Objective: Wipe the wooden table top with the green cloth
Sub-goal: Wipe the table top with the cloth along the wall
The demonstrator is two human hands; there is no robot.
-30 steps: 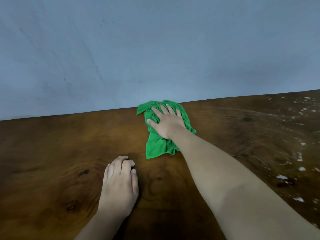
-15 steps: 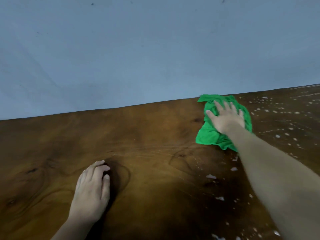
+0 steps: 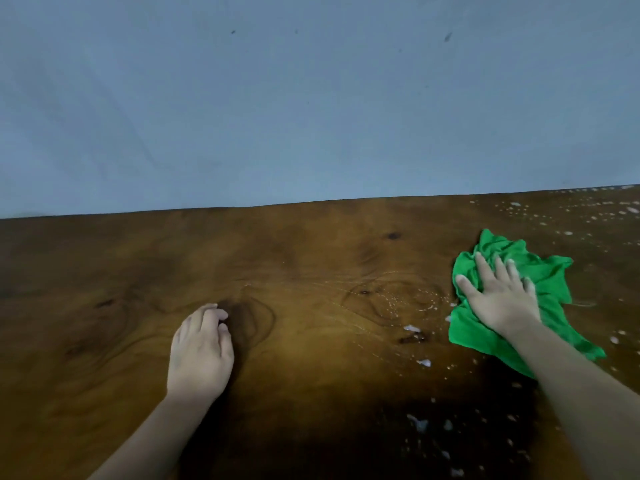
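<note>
I seem to be indoors in a plain room, likely a home, though little tells me which kind. My view is filled by a dark brown wooden table top with swirling grain and knots, its far edge pushed right against a bare blue-grey painted wall. The wall carries a few small dark marks and faint scuffs, and nothing hangs on it. White foamy droplets speckle the right side of the wood, near and far. The light is dim and uneven, with a deep shadow across the near right of the table.
</note>
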